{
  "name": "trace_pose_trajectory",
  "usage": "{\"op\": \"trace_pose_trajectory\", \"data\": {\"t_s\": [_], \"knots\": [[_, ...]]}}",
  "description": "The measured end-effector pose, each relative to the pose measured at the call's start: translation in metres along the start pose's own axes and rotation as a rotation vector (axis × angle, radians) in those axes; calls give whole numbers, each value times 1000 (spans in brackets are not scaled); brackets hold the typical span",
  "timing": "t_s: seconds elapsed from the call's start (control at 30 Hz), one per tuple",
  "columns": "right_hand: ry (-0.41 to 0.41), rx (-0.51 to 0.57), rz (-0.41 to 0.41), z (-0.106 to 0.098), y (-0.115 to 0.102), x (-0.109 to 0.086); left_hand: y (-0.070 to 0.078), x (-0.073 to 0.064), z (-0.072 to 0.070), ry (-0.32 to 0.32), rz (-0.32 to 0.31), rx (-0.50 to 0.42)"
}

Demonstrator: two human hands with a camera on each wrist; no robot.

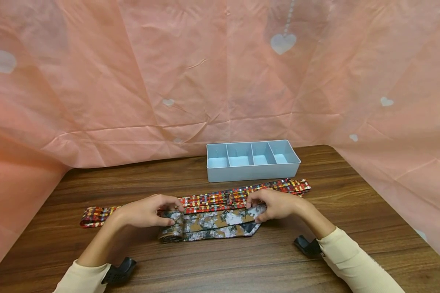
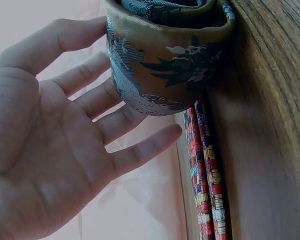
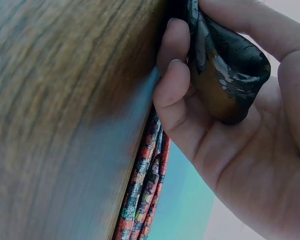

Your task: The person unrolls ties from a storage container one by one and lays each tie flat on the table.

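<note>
A brown, grey and white floral necktie [image 1: 220, 221] lies across the table, its left end wound into a roll [image 1: 171, 230]. My left hand [image 1: 141, 211] rests on top of that roll, thumb and fingertips touching it; in the left wrist view its fingers look fairly straight and spread. At the other end, my right hand [image 1: 278, 203] grips the folded end of the necktie [image 3: 225, 75], fingers curled round the fabric. Just behind lies a red, multicoloured checked necktie [image 1: 205, 200], folded lengthwise and partly hidden by both hands.
A pale blue box [image 1: 253, 171] with several compartments stands at the back of the wooden table [image 1: 220, 268]. Pink cloth [image 1: 190, 81] with white hearts hangs behind and along the sides. Black wrist mounts [image 1: 120, 272] sit at both forearms.
</note>
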State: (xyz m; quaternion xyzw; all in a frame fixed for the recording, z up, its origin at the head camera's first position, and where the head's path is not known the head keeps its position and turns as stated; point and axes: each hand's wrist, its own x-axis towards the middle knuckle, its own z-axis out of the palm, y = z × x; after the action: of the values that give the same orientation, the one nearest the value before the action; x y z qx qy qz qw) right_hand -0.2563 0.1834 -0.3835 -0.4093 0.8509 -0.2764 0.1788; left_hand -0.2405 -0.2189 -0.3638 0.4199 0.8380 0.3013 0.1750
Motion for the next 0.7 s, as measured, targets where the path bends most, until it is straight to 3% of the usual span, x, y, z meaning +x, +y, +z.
{"op": "trace_pose_trajectory", "data": {"t_s": [0.3,0.7], "knots": [[4,-1,-6,1,0,0,2,3,3,-14,-7,14],[8,-7,-10,1,0,0,5,11,12,15,-28,103]]}}
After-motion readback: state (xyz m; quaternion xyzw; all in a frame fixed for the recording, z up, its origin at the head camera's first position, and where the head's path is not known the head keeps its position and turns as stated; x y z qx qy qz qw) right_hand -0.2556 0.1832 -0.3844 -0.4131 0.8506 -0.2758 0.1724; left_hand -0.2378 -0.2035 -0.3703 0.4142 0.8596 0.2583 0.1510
